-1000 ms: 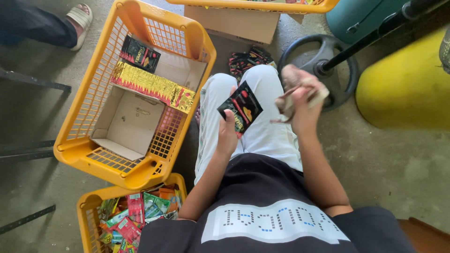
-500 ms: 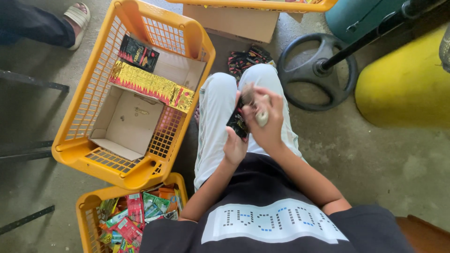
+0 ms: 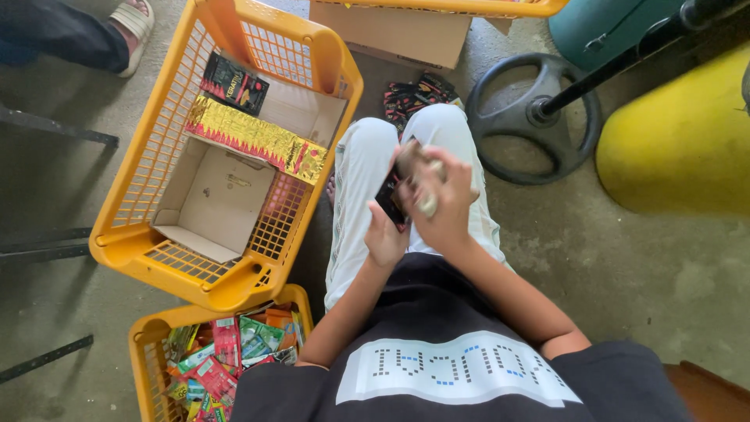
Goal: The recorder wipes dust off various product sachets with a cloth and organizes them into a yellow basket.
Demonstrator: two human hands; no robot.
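While my left hand [image 3: 384,238] grips the dark packet [image 3: 388,205] over my lap, my right hand [image 3: 441,205] curls around a pale cloth [image 3: 428,205], pressing it; yellow basket [image 3: 125,242] at nine o'clock.
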